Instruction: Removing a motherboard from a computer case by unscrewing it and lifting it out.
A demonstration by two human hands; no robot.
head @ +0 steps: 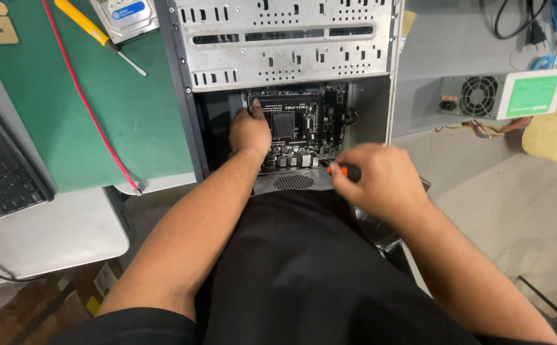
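nearest the camera, the right hand (381,182) is curled around a small orange-and-black screwdriver handle (344,170); the fingers are closed on it and hide most of the tool, so the tip cannot be seen. it looks light and stiff, best held by the grip, just as it is now.

a little farther in, the left hand (250,131) lies on the motherboard (294,131) inside the open computer case (291,45), fingers loosely spread and pressing flat near the board's left edge, gripping nothing. the board sits seated in the lower bay of the case, below the perforated metal drive cage. it is probably thin, rigid and fragile, with sharp pins, so it is better taken by its bare edges than by its components. the screwdriver hovers just off the board's lower right corner.

beyond, a green mat (131,108) on the counter carries a yellow screwdriver (93,29) and a hard drive (128,16); a power supply (505,94) sits to the right.
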